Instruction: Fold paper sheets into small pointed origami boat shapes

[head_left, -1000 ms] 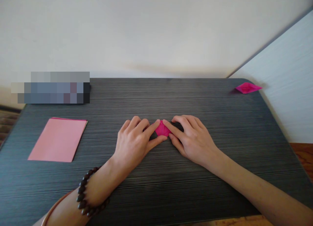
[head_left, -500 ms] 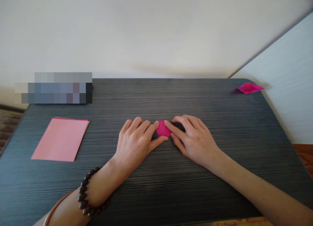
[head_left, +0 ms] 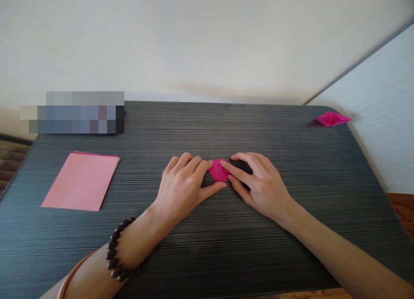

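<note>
A small folded piece of bright pink paper (head_left: 219, 171) lies on the dark tabletop between my two hands. My left hand (head_left: 184, 178) holds it from the left, index fingertip on its upper left corner and thumb along its lower edge. From the other side my right hand (head_left: 258, 178) has its index fingertip pressed on the paper's top and its thumb at the right edge. The remaining right fingers curl above the table. A dark beaded bracelet (head_left: 113, 251) circles my left wrist.
A stack of square paper (head_left: 80, 182), light pink on top, lies at the left. In the far right corner sits a folded pink paper boat shape (head_left: 333, 119). A blurred-out object (head_left: 77, 116) stands at the back left. A wall borders the table's back edge.
The view has shifted slightly. Both hands stay at the pink paper, and the right index fingertip has moved a little across its top.
</note>
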{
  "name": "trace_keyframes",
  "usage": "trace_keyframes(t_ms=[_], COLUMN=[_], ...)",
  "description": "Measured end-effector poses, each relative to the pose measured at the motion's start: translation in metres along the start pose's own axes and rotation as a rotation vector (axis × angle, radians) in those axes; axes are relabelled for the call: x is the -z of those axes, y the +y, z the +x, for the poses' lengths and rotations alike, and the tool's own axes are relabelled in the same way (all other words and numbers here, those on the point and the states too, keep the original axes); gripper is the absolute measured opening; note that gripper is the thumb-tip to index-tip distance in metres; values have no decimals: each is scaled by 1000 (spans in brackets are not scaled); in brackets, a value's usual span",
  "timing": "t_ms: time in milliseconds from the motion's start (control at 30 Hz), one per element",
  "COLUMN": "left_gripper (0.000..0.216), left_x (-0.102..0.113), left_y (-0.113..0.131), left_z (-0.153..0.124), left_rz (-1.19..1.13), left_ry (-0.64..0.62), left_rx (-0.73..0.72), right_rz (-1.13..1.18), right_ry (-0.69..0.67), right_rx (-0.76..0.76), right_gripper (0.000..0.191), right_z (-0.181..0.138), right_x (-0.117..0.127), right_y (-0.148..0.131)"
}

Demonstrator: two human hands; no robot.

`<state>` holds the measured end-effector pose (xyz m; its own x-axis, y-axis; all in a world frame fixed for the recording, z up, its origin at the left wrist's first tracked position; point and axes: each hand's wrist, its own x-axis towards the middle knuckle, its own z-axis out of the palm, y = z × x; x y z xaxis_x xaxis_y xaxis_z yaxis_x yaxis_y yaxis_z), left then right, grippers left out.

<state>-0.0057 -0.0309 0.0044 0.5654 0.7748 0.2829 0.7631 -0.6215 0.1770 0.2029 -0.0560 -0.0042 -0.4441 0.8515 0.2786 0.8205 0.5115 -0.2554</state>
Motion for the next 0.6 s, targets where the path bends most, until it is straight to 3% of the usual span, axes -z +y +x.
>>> trace_keyframes(t_ms=[167, 300, 400, 600], left_gripper=[41, 44, 29, 18], left_x=[2, 4, 4, 1], left_y=[2, -9, -19, -18], left_z=[2, 2, 3, 6], left_rz=[17, -111, -216, -191], left_ry=[-38, -37, -57, 12], left_rx=[-4, -106, -251, -310], right_rz=[-8, 40, 104, 180], right_ry=[-25, -34, -52, -13], right_rx=[-14, -12, 10, 47], right_gripper=[36, 35, 36, 37], right_z=[1, 3, 5, 7], right_x=[0, 3, 5, 4], right_y=[-1, 3, 10, 17])
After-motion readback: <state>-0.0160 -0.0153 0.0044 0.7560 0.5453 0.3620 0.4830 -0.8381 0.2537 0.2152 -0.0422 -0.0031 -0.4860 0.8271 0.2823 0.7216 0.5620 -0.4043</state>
